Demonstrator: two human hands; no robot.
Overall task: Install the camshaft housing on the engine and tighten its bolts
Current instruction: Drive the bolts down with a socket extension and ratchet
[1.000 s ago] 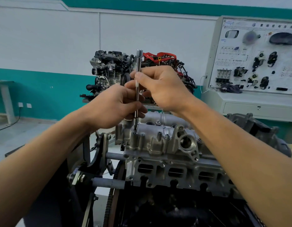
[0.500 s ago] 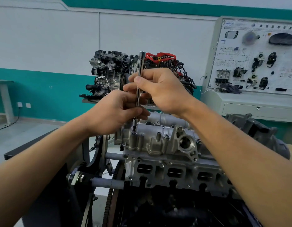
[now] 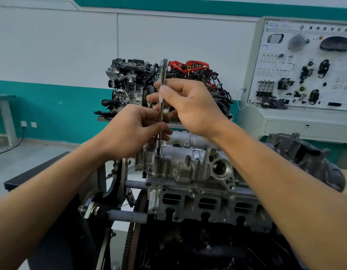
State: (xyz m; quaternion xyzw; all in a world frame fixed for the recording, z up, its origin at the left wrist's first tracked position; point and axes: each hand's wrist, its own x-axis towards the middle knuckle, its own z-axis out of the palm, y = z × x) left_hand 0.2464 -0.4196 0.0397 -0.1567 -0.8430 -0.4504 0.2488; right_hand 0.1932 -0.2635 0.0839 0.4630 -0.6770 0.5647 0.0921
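Head view: left grip [image 3: 133, 131], right grip [image 3: 190, 106] pinch driver shaft [image 3: 162, 90] on camshaft housing [image 3: 188, 168] bolt [image 3: 158, 156]; likely tightening step, next twist, shaft upright.

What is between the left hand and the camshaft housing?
Head view: only the dark lower tip of the extension bar, reaching from left hand to camshaft housing.

1. Left forearm [image 3: 51, 191]: bare, enters from the lower-left corner, angled up toward centre.
2. Left hand [image 3: 135, 131]: back to camera, fingers curled, thumb and fingertips pinching the lower part of an upright rod [image 3: 162, 75].
3. Right forearm [image 3: 285, 182]: bare, enters from the lower right, angled up toward centre.
4. Right hand [image 3: 190, 108]: above and just right of the left hand, back to camera, thumb and curled fingers pinching the rod's middle.
5. Hands: close together; contact between them cannot be told.
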